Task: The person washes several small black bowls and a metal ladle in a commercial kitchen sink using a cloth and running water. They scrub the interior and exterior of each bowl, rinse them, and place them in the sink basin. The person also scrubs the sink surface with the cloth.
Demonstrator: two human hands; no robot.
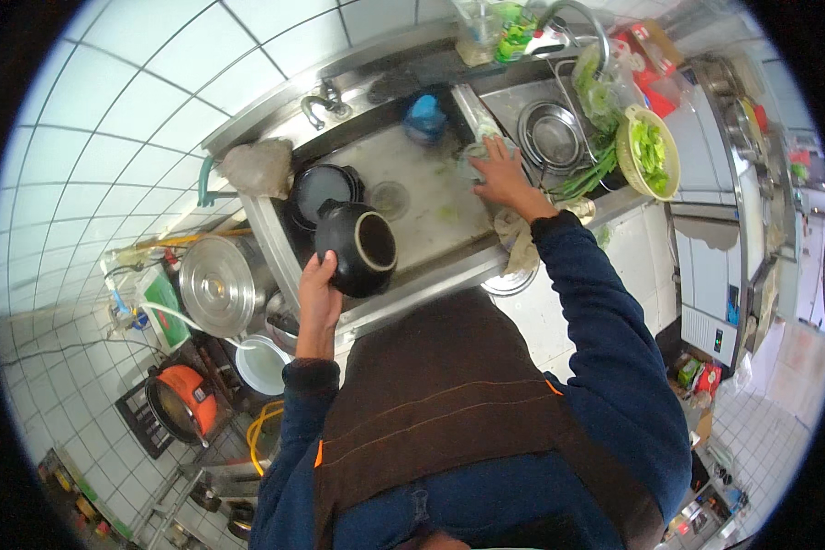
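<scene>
A black clay pot, tilted over the front left of the steel sink, is gripped at its near side by my left hand. Its pale ring faces up and to the right. On the divider at the basin's right, the fingers of my right hand rest spread on a pale wet cloth; whether they grip it is hidden. Behind the held pot, another black pot sits in the basin. Cloudy shallow water covers the basin floor around the round drain. A blue bundle lies in the far corner.
A faucet rises behind the basin. Steel bowls, green onions and a colander of greens stand at right. A brown rag hangs over the front rim. A lidded stockpot and white bucket stand left.
</scene>
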